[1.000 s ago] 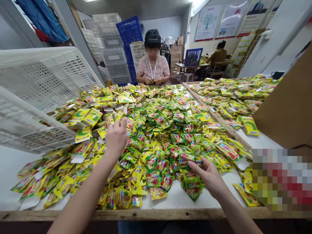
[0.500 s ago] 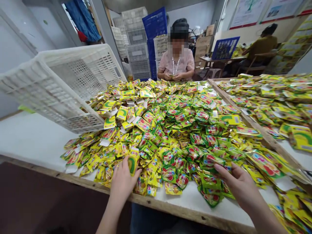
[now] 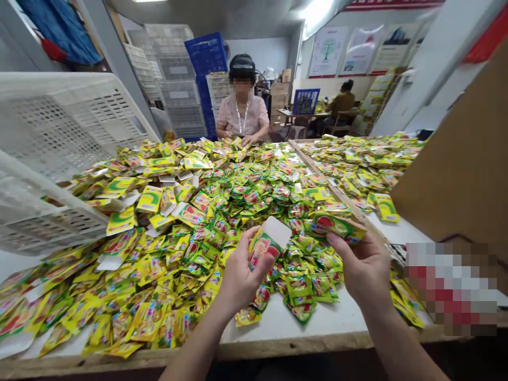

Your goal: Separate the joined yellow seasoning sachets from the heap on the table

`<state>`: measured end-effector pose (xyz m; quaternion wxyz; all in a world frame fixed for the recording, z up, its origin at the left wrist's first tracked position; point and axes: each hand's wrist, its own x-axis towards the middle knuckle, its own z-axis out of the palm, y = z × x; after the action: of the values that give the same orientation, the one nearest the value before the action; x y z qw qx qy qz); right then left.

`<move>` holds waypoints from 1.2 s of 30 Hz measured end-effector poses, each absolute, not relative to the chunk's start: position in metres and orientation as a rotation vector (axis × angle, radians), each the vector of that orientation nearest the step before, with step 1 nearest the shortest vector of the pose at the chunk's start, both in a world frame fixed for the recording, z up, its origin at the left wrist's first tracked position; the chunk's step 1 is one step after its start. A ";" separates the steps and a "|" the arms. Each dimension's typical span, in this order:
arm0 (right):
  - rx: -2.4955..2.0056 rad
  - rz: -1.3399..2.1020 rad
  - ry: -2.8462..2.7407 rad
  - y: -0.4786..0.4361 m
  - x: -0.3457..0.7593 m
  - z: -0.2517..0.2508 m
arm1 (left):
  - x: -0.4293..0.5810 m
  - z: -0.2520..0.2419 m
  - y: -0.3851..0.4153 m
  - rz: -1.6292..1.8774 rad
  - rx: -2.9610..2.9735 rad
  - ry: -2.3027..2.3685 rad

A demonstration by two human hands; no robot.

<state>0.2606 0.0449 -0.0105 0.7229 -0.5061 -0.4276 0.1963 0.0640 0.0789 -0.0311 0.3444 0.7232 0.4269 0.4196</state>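
Left hand: your left hand (image 3: 239,275) is closed round a small carton (image 3: 265,244), fingers wrapped on its lower half, up off the table (image 3: 278,338) over the near side of the heap of sachets (image 3: 222,211).
Right hand: your right hand (image 3: 363,267) pinches a flat green packet (image 3: 338,224) between thumb and fingers, just right of the carton, not touching it.
Carton axis: long axis rises from your palm, leaning up and to the right; the white flap end is open and points away from you.
Packet axis: lies nearly level, running left to right.
Risk, grip: the pinch sits on one end of the packet, so it could sag or slip down into the heap.
Risk, carton: squeeze hard and the thin walls may crush, narrowing the mouth.
Risk, flap: it could fold back over the opening.
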 end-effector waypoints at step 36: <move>-1.346 0.401 -1.875 0.053 0.213 -0.032 | 0.061 -0.067 0.079 1.250 2.258 1.219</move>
<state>0.2133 0.0526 -0.0317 0.3892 -0.5292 -0.7373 0.1577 0.0605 0.0786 -0.0674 0.1430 0.7829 0.4227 0.4336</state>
